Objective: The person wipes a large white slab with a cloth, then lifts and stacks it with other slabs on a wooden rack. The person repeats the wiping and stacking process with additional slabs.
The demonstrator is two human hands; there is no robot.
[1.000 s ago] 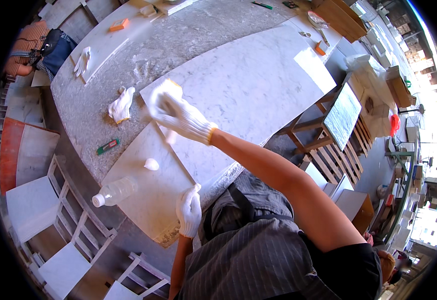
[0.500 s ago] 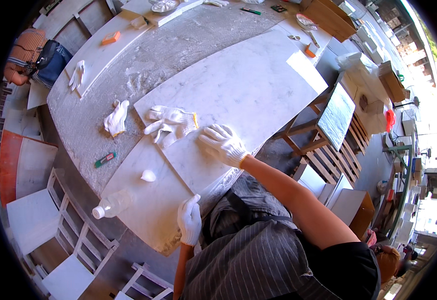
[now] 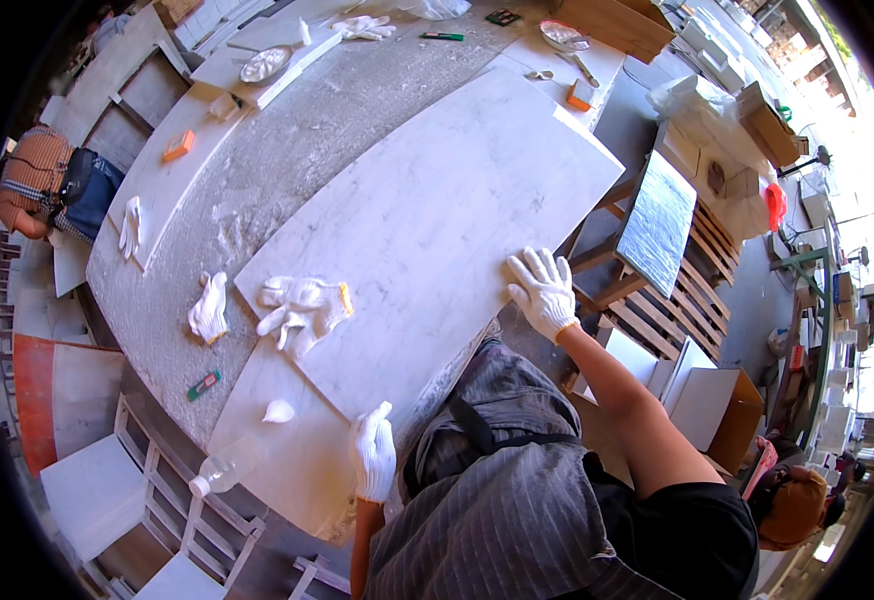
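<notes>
A large white marble slab (image 3: 427, 230) with faint grey veins lies across the table. My right hand (image 3: 542, 292), in a white knit glove, rests open with fingers spread at the slab's near right edge. My left hand (image 3: 375, 455), gloved alike, is closed at the slab's near left corner, its fingers close together on the edge; the underside of the grip is hidden. A spare white glove with a yellow cuff (image 3: 302, 308) lies on the slab's left end. Beneath that end a paler board (image 3: 277, 460) shows, bearing a small white lump (image 3: 278, 411).
A clear bottle (image 3: 222, 472) lies at the board's left edge. Beside the slab are another glove (image 3: 209, 308) and a green cutter-like tool (image 3: 205, 386). An orange block (image 3: 179, 146) sits farther left. Wooden pallets (image 3: 672, 310) stand right. A person (image 3: 67, 180) bends over at far left.
My right hand has slid right along the slab's near edge and spread its fingers. My left hand stays by the near left corner. The whole view has shifted.
</notes>
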